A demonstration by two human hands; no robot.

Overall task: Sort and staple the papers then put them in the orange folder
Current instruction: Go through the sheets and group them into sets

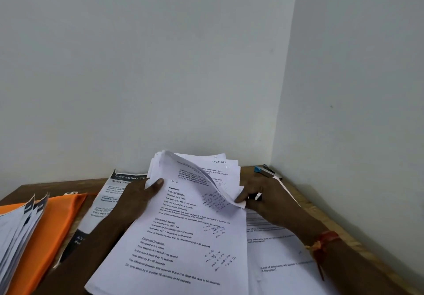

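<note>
Many loose sheets make up the stack (pixel 183 226) at the middle of the desk (pixel 50 188). It looks light and floppy and is apt to fan apart. The left hand (pixel 135 199) grips its 9 o'clock edge, thumb on top. The right hand (pixel 259 195) pinches the 3 o'clock corner of a curling top sheet (pixel 197 175). Thin paper creases, so I judge an edge hold safest, thumb over and fingers under. The folder (pixel 52 221) lies at 9 o'clock, the stapler (pixel 267 171) at 1 o'clock.
</note>
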